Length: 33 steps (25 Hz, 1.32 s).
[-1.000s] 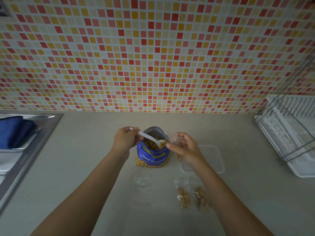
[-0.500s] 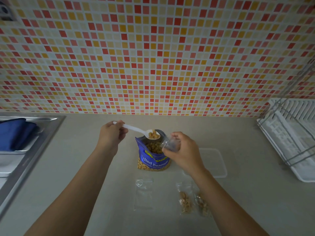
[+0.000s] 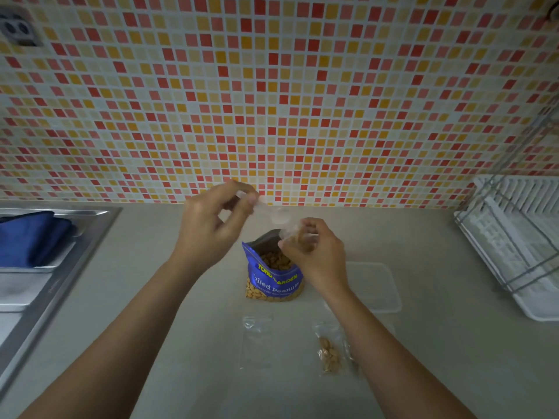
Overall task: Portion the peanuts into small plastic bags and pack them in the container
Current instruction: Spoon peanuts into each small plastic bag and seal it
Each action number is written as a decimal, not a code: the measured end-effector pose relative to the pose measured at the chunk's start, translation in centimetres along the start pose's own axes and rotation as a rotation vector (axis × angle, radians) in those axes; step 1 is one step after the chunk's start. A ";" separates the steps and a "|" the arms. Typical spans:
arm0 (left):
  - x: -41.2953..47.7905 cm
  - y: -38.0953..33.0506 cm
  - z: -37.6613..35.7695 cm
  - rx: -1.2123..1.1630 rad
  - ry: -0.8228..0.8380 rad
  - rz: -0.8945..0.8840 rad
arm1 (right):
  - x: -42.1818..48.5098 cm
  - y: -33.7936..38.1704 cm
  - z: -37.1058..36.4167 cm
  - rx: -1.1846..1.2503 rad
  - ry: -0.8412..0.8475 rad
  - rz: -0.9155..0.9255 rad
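Over the beige counter [image 3: 151, 297], both hands were up above the open blue peanut pouch [image 3: 273, 273].
Left hand [image 3: 211, 225] pinched the handle of a blurry white plastic spoon [image 3: 273, 211], whose bowl sat just beside the mouth of the small clear bag [image 3: 295, 234]. Right hand [image 3: 317, 255] gripped that bag with curled fingers. Clear container [image 3: 378, 285] sat right of the pouch, and an empty baggie [image 3: 257, 343] and a peanut-filled one [image 3: 329, 352] lay flat nearer me.

Open counter [image 3: 136, 252] lies between sink [image 3: 93, 234] and peanut bag [image 3: 273, 276]; dish rack [image 3: 511, 237] walls the right
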<state>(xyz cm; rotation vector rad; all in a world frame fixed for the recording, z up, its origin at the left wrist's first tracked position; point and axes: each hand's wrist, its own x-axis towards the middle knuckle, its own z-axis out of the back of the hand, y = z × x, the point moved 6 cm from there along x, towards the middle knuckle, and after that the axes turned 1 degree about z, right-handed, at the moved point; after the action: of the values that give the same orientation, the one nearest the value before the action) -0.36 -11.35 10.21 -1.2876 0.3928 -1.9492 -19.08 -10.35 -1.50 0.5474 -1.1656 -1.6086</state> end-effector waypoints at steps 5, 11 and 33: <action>-2.7 7.0 -1.5 -0.270 -0.158 0.624 | -1.4 -0.1 2.1 -0.002 -0.041 0.022; -7.5 8.9 -4.7 0.133 0.025 0.791 | -3.7 0.3 4.4 -0.078 -0.067 0.037; -24.7 6.9 -15.1 -0.335 0.421 1.147 | -13.3 -13.2 0.8 -0.106 0.191 -0.375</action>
<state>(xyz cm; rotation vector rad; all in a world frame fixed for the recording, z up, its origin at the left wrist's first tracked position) -5.62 -0.21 -16.84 -0.5389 1.3594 -1.1278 -21.03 2.08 -15.40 0.8677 -0.8645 -1.8746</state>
